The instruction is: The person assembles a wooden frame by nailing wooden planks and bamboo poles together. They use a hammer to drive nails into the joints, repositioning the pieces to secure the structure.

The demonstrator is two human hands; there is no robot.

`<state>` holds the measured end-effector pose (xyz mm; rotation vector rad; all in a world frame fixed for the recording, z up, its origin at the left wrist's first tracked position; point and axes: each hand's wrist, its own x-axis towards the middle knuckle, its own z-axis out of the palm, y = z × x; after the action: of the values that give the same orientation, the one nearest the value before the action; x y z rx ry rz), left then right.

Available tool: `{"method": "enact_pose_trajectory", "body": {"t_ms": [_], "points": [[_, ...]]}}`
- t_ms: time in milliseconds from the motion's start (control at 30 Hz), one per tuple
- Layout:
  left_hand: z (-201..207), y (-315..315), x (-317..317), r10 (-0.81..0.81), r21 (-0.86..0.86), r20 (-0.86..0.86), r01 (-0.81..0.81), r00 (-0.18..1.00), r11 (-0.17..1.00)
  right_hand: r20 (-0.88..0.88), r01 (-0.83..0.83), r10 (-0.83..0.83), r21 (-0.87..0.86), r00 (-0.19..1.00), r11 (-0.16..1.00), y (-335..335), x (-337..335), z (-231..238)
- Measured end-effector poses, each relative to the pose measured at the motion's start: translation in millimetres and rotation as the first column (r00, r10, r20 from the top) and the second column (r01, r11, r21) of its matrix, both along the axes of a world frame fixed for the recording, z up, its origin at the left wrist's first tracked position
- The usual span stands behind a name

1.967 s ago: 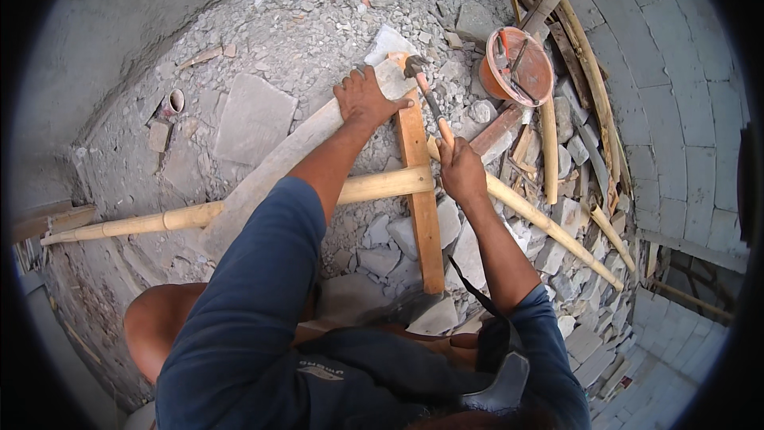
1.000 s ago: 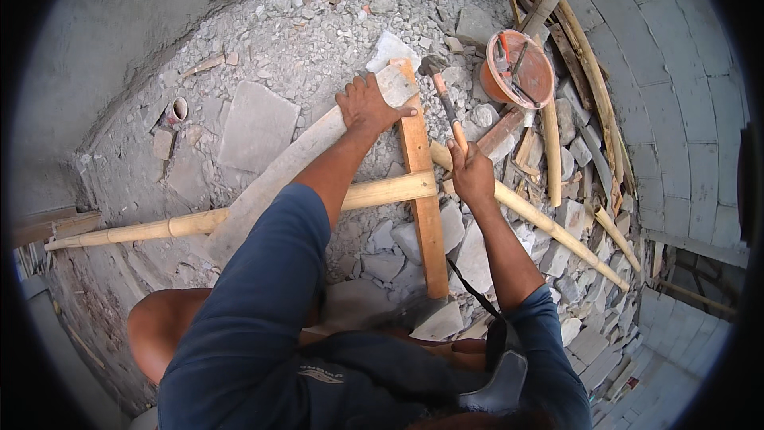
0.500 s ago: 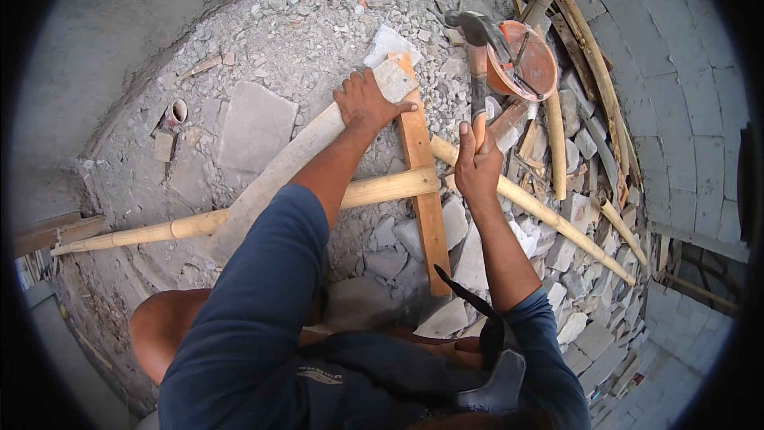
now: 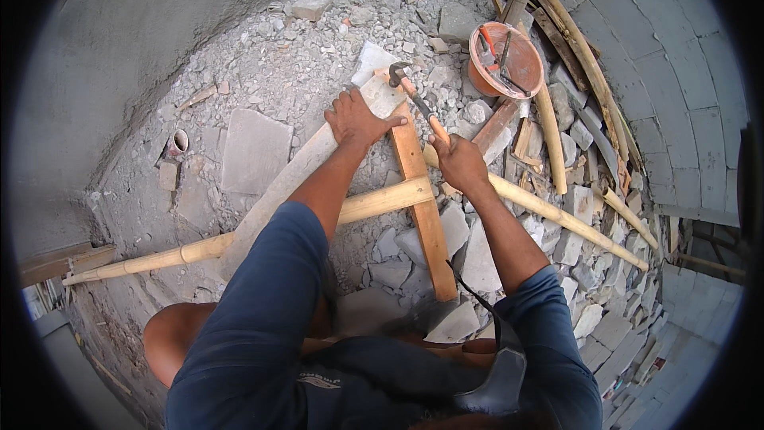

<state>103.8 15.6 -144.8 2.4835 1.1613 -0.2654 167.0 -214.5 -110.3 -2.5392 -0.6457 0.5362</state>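
Note:
My left hand [image 4: 358,123] grips the upper end of a pale grey plank [image 4: 302,158], its thumb stretched over a brown wooden batten [image 4: 432,239]. The plank's end lies across the top of the batten. Closed round the handle of a claw hammer [image 4: 419,99] is my right hand [image 4: 460,164]. The hammer's head is at the joint of plank and batten, close by my left fingers; whether it touches the wood I cannot tell. Lower down, a bamboo pole [image 4: 374,205] meets the batten and runs left under or behind the plank.
An orange bucket [image 4: 481,80] with tools in it stands on the rubble beyond my right hand. Another bamboo pole [image 4: 565,221] slants to the right over broken stones. A flat slab [image 4: 256,151] lies at the left. Block walls [image 4: 676,87] and loose timbers bound the right side.
The hammer has swung down and left, from upright beside the bucket to the plank's end, with my right hand moving left. My left hand keeps its hold on the plank.

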Motion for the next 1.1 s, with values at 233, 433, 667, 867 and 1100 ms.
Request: {"method": "enact_pose_trajectory", "body": {"t_ms": [233,433,667,867,1100], "points": [[-4,-4,2,0.026,0.034,-0.03,-0.025,0.999,0.999,-0.075,-0.039,0.027,-0.156,0.997,0.987,-4,2,21],[-6,-15,10,0.01,0.054,-0.047,-0.008,0.999,0.998,-0.215,0.035,-0.069,-0.156,0.974,0.987,-13,4,4],[-7,-17,17,0.027,0.066,-0.041,-0.024,0.999,0.997,-0.042,0.107,-0.118,-0.21,0.992,0.972,-52,26,-49],[-9,-18,19,0.029,0.116,-0.048,-0.023,0.998,0.993,0.251,-0.072,0.095,-0.101,0.963,0.992,-71,61,-88],[-12,-13,27,0.043,0.098,-0.105,-0.033,0.993,0.995,0.358,0.339,-0.45,0.332,0.818,0.88,-59,316,-77]]}}
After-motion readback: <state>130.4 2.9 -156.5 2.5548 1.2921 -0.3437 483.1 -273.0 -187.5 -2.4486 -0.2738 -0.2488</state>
